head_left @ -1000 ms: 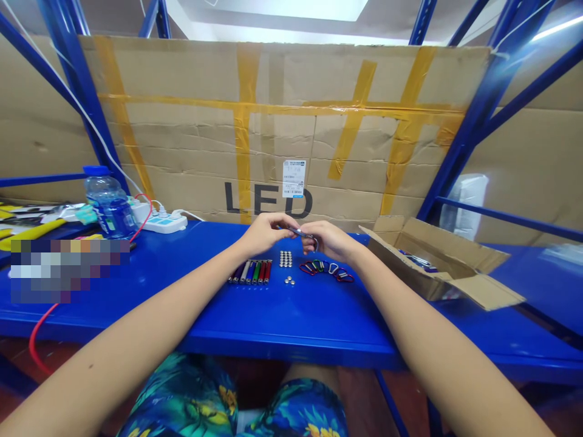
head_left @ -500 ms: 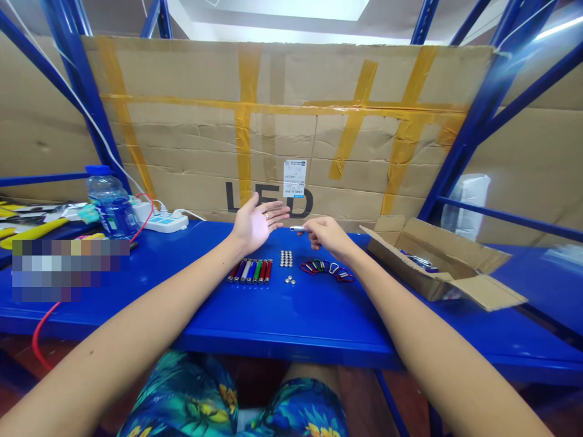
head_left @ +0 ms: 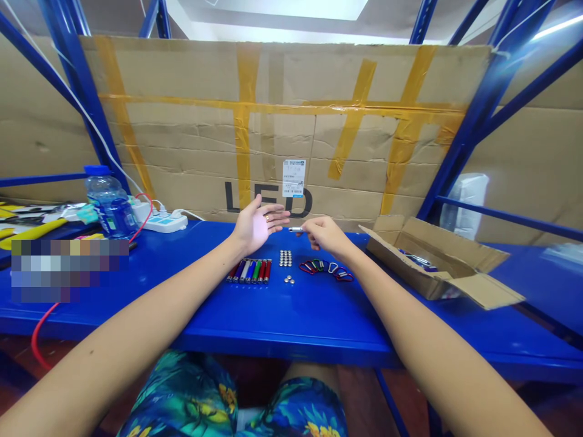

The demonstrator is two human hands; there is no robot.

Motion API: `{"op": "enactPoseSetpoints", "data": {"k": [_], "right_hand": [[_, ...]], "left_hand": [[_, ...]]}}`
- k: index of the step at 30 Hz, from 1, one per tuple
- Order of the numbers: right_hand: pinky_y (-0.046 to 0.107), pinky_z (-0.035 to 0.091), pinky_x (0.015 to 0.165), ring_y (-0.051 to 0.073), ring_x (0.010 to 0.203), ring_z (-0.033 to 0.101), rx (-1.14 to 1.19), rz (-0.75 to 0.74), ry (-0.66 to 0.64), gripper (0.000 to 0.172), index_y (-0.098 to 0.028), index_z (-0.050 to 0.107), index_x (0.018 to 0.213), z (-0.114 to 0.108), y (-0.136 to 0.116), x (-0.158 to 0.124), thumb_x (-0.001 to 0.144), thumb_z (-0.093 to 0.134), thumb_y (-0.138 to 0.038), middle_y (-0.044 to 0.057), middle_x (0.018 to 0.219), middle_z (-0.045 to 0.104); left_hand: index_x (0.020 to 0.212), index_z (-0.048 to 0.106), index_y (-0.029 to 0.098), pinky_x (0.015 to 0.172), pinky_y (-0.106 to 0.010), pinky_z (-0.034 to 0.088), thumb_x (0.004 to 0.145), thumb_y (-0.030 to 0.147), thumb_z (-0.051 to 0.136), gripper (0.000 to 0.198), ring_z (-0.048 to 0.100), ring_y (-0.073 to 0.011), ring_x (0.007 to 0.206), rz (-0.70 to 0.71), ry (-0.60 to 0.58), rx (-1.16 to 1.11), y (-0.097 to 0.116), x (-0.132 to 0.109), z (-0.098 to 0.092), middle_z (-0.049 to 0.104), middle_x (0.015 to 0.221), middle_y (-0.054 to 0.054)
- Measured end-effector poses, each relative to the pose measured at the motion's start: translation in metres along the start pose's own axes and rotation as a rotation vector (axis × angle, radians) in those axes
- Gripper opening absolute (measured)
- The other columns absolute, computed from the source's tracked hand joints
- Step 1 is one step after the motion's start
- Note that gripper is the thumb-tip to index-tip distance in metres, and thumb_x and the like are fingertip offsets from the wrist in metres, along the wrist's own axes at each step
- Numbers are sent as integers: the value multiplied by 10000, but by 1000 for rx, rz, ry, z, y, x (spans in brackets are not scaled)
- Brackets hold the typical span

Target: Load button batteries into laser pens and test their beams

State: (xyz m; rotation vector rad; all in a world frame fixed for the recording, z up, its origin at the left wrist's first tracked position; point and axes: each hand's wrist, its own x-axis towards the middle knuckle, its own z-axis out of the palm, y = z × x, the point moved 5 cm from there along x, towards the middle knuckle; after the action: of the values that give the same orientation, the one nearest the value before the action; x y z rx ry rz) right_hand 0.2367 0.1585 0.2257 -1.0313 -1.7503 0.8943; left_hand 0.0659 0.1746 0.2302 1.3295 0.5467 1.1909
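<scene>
My right hand (head_left: 324,233) pinches a small silver flashlight (head_left: 295,229), its free end pointing at my other palm. Fingers apart and palm turned up, my left hand (head_left: 257,228) holds nothing; a pale pinkish glow lies on the palm, and a ring is on one finger. Below the left hand, several slim flashlights (head_left: 249,272) in red, silver, blue and green lie side by side. Button cells (head_left: 285,258) stand in a neat block below the gap between the hands, with three loose button cells (head_left: 289,280) nearer me. Coloured carabiners (head_left: 319,266) form an arc under the right hand.
An open cardboard box (head_left: 410,267) with small items inside sits at the right. On the left are a plastic bottle (head_left: 107,203), a white power strip (head_left: 166,222) and yellow-handled tools (head_left: 39,233). A large cardboard sheet (head_left: 200,145) stands behind the blue table (head_left: 273,315).
Almost nothing differs. The whole view has shifted very slightly, and both hands keep their poses, with the silver flashlight still aimed at the left palm.
</scene>
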Motion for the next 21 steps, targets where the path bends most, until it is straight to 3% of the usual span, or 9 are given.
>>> {"op": "enactPoseSetpoints", "data": {"k": [7,21], "right_hand": [[242,292,395,75,371,304,-22,-17,17,222,-133,661,658,-2,1,1,756,499,-247,-67,412,330],[240,303,406,78,385,333,-92,24,23,226,-122,670,693,-2,-6,-4,755,494,-250,-57,429,348]], "left_hand": [[1025,647,151,850,-461,508,824,702,361,652,615,-330,1109,34,-23,82,2,-1,2,684,1134,-186],[973,664,125,876,-421,473,863,657,381,612,636,-296,1021,-55,-39,-151,-5,2,1,712,1029,-153]]}}
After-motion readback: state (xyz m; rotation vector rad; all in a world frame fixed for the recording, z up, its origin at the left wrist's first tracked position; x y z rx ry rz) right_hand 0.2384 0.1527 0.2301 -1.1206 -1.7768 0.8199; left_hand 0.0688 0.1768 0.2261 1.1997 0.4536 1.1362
